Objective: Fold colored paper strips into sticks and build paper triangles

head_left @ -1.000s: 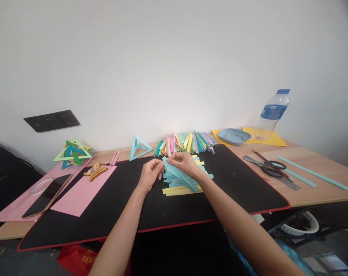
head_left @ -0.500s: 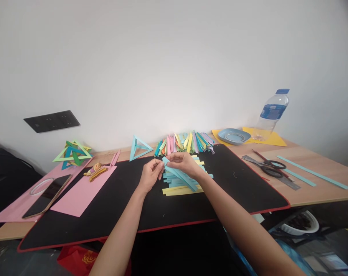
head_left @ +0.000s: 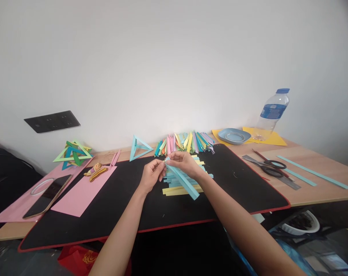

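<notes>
Both hands meet above the black mat (head_left: 110, 207) at the far end of a folded light-blue paper strip (head_left: 185, 182). My left hand (head_left: 151, 174) pinches that end from the left. My right hand (head_left: 183, 161) grips it from the right, fingers closed. The strip slants down and toward me, over a small stack of blue and yellow strips (head_left: 178, 188) lying on the mat. Behind the hands a row of folded multicoloured strips (head_left: 185, 142) lies by the wall.
A blue paper triangle (head_left: 139, 147) and interlocked green and blue triangles (head_left: 72, 153) stand at the back left. Pink sheets (head_left: 81, 191), a phone (head_left: 45, 195) and a tape ring lie left. Scissors (head_left: 270, 168), a ruler, blue strips, a blue dish (head_left: 234, 135) and a water bottle (head_left: 271, 113) are right.
The blue strip has tilted so that its near end reaches lower and closer to me. Both hands stay almost where they were, shifted slightly.
</notes>
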Motion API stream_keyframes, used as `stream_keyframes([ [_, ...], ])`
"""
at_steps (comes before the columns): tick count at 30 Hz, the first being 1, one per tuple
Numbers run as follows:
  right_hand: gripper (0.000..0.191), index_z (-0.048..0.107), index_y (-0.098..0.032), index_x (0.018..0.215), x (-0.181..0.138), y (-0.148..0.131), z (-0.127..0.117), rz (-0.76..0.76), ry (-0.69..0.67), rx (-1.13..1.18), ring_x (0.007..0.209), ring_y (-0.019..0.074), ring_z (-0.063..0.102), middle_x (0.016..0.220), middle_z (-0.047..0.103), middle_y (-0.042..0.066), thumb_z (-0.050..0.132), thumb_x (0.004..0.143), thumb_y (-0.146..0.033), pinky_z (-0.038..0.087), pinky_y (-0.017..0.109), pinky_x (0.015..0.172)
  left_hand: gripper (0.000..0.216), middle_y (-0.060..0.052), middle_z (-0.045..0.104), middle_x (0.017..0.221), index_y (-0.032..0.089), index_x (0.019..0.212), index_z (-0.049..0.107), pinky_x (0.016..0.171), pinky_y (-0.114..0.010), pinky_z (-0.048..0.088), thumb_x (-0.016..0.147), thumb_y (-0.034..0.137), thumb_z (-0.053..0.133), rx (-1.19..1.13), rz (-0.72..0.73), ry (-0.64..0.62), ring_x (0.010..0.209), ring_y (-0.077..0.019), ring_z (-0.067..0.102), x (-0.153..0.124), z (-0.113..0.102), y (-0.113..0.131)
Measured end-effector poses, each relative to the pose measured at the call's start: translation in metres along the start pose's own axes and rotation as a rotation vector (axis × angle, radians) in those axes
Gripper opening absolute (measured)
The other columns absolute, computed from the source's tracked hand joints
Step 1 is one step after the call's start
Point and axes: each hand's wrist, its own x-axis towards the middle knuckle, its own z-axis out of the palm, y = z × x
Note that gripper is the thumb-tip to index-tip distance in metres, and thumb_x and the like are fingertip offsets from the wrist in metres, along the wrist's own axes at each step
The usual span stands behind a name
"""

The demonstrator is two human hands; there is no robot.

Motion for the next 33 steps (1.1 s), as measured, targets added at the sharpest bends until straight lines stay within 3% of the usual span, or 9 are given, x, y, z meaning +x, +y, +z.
stream_keyframes([
  [4,0.028,0.064,-0.016,0.078,0.001,0.0,0.0,-0.003,0.102,0.005,0.07,0.0138,0.061,0.073,0.064,0.0,0.077,0.062,-0.036,0.047,0.029,0.071,0.04,-0.004,0.059,0.061,0.012,0.069,0.06,0.041,-0.022,0.042,0.081,0.05,0.056,-0.059,-0.05,-0.039,0.051,-0.0118,0.056,-0.001,0.003,0.003],
  [8,0.034,0.067,-0.017,0.085,0.002,-0.001,0.003,-0.03,0.195,0.033,0.073,0.0159,0.061,0.076,0.066,0.002,0.078,0.059,-0.036,0.049,0.031,0.072,0.05,-0.011,0.066,0.072,0.01,0.08,0.065,0.057,-0.029,0.051,0.083,0.058,0.049,-0.211,-0.155,-0.174,0.066,-0.0193,0.065,-0.002,0.006,0.006],
  [13,0.03,0.063,-0.017,0.07,0.0,-0.003,0.012,-0.045,0.272,0.059,0.066,0.0157,0.059,0.068,0.063,0.002,0.077,0.058,-0.041,0.051,0.031,0.066,0.061,-0.013,0.068,0.068,0.01,0.085,0.066,0.061,-0.031,0.051,0.081,0.066,0.041,-0.346,-0.252,-0.288,0.072,-0.0237,0.067,-0.002,0.009,0.007],
  [19,0.035,0.066,-0.02,0.089,-0.001,0.004,0.019,-0.035,0.209,0.054,0.05,0.0122,0.056,0.068,0.061,-0.001,0.075,0.063,-0.043,0.048,0.03,0.057,0.061,-0.01,0.063,0.059,0.011,0.072,0.063,0.052,-0.03,0.048,0.08,0.067,0.042,-0.261,-0.215,-0.206,0.057,-0.02,0.063,-0.002,0.013,0.013],
  [26,0.035,0.067,-0.017,0.078,0.0,0.003,0.017,-0.026,0.201,0.099,0.069,0.0169,0.061,0.069,0.064,0.002,0.08,0.054,-0.039,0.049,0.032,0.072,0.044,-0.001,0.056,0.056,0.014,0.07,0.055,0.047,-0.027,0.046,0.084,0.054,0.049,-0.179,-0.125,-0.168,0.039,-0.0098,0.049,-0.004,0.011,0.01],
  [33,0.029,0.069,-0.017,0.083,0.001,0.004,0.015,-0.062,0.195,-0.014,0.067,0.0131,0.055,0.065,0.056,-0.002,0.074,0.063,-0.036,0.046,0.03,0.072,0.045,-0.001,0.056,0.055,0.014,0.065,0.054,0.05,-0.027,0.048,0.084,0.054,0.048,-0.122,-0.111,-0.165,0.041,-0.0105,0.052,-0.005,0.01,0.006],
])
